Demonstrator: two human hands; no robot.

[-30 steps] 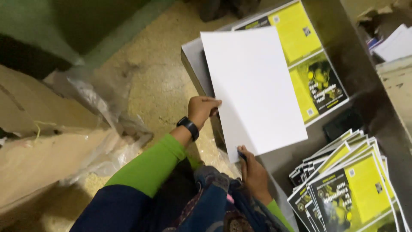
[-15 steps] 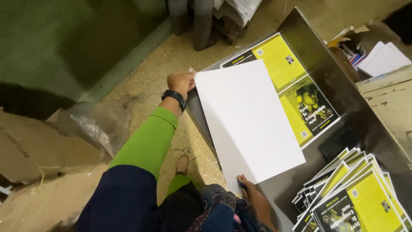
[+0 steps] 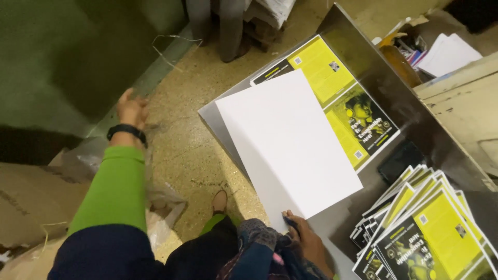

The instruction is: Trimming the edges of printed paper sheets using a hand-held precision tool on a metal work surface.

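Observation:
My right hand (image 3: 307,241) pinches the near corner of a large blank white sheet (image 3: 290,145), which lies tilted over a printed yellow-and-black sheet (image 3: 342,98) on a grey metal table (image 3: 410,109). My left hand (image 3: 132,108), with a black wristband, is off the sheet and reaches out to the left over the floor, fingers apart and holding nothing. A green sleeve covers that arm.
A fanned stack of yellow-and-black printed covers (image 3: 425,228) lies at the table's near right. A dark phone-like object (image 3: 399,162) rests beside the sheets. Cardboard and plastic wrap (image 3: 36,207) lie at the left on the speckled floor. Papers (image 3: 446,52) sit behind the table.
My left hand has let go of the white sheet's far corner and swung out to the left. The sheet has come down onto the table while my right hand keeps its corner.

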